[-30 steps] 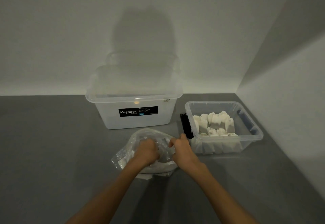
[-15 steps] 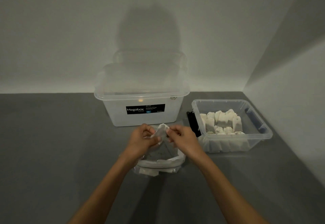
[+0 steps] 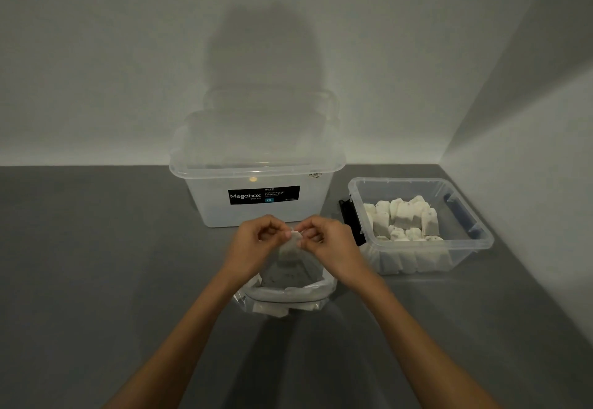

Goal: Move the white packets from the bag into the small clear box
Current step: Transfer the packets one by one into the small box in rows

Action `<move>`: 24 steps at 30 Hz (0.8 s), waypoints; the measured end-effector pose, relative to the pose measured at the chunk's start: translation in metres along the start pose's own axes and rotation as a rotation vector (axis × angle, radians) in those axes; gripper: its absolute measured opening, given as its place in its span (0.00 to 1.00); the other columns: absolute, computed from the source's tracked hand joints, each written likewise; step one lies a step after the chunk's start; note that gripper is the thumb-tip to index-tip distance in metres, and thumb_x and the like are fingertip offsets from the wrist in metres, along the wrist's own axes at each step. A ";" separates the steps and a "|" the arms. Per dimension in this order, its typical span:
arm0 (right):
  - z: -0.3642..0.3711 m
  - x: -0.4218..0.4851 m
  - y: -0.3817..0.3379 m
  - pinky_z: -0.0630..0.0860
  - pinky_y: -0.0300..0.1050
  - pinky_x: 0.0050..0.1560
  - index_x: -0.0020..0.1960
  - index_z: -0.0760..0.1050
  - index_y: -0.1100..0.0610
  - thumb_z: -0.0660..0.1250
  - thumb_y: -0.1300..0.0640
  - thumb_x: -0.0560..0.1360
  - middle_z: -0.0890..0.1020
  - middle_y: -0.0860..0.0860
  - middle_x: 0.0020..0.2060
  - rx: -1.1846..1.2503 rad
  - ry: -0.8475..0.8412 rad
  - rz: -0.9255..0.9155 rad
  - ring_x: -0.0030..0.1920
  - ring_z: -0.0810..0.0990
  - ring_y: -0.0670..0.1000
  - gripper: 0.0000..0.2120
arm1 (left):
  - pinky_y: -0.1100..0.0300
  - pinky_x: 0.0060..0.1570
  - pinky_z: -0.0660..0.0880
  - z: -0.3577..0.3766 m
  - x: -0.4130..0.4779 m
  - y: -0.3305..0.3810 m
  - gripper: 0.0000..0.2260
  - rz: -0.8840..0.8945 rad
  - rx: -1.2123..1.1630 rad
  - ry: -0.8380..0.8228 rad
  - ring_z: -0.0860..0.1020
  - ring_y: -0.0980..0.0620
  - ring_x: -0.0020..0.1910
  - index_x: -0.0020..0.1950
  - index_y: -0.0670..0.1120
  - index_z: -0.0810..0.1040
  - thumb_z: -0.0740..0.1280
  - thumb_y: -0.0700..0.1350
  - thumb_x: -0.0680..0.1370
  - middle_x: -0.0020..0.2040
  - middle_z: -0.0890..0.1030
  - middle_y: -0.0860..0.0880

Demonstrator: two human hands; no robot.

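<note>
Head view: on the grey surface [image 3: 96, 280] stands a lidded Megabox tub [image 3: 211, 206], and to its right the small clear box [image 3: 420, 180], holding rows of upright white packets [image 3: 401, 219]. Nearer, the bag [image 3: 288, 296] holds more; above it the left hand [image 3: 253, 245] and right hand [image 3: 330, 245] pinch one packet [image 3: 290, 248] between them.

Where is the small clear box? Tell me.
In the head view, the small clear box sits right of the Megabox bin, near the side wall.

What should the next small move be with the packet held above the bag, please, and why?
Probably carry the white packet right to the small clear box and set it beside the packets there. The left hand and right hand pinch it above the bag.
</note>
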State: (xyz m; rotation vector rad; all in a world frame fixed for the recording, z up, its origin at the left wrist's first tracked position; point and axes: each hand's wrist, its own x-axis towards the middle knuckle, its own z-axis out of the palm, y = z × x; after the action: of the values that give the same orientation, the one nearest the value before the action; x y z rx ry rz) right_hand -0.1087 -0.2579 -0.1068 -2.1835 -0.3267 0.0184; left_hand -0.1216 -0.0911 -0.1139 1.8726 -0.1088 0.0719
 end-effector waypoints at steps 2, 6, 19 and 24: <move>0.002 0.002 0.003 0.75 0.31 0.46 0.51 0.79 0.58 0.69 0.65 0.74 0.82 0.48 0.36 -0.100 -0.105 0.023 0.36 0.79 0.38 0.07 | 0.68 0.41 0.75 -0.003 0.001 -0.004 0.01 -0.008 0.098 0.012 0.79 0.59 0.38 0.44 0.45 0.82 0.71 0.41 0.74 0.39 0.83 0.50; 0.015 0.007 0.012 0.79 0.46 0.51 0.46 0.82 0.60 0.70 0.65 0.72 0.84 0.53 0.44 -0.438 -0.451 0.027 0.45 0.82 0.50 0.05 | 0.62 0.40 0.76 -0.007 0.001 -0.014 0.01 -0.032 0.253 0.048 0.79 0.50 0.36 0.43 0.45 0.81 0.71 0.42 0.74 0.38 0.83 0.46; 0.040 0.005 0.020 0.72 0.52 0.57 0.43 0.78 0.52 0.67 0.57 0.74 0.81 0.54 0.50 -0.684 -0.636 0.002 0.53 0.77 0.56 0.02 | 0.76 0.32 0.69 -0.008 -0.010 -0.018 0.05 -0.030 0.355 0.067 0.76 0.60 0.33 0.46 0.46 0.74 0.67 0.37 0.76 0.34 0.79 0.50; 0.036 0.007 0.026 0.77 0.47 0.49 0.42 0.80 0.55 0.67 0.59 0.73 0.83 0.51 0.43 -0.570 -0.615 -0.006 0.45 0.80 0.53 0.03 | 0.65 0.30 0.71 -0.009 -0.009 -0.019 0.10 -0.021 0.406 0.042 0.76 0.50 0.31 0.40 0.49 0.76 0.64 0.35 0.76 0.33 0.80 0.46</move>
State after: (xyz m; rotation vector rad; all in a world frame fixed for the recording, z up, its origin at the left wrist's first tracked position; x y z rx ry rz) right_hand -0.1010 -0.2418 -0.1481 -2.7025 -0.7554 0.6766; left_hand -0.1285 -0.0765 -0.1306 2.2758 -0.0466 0.1265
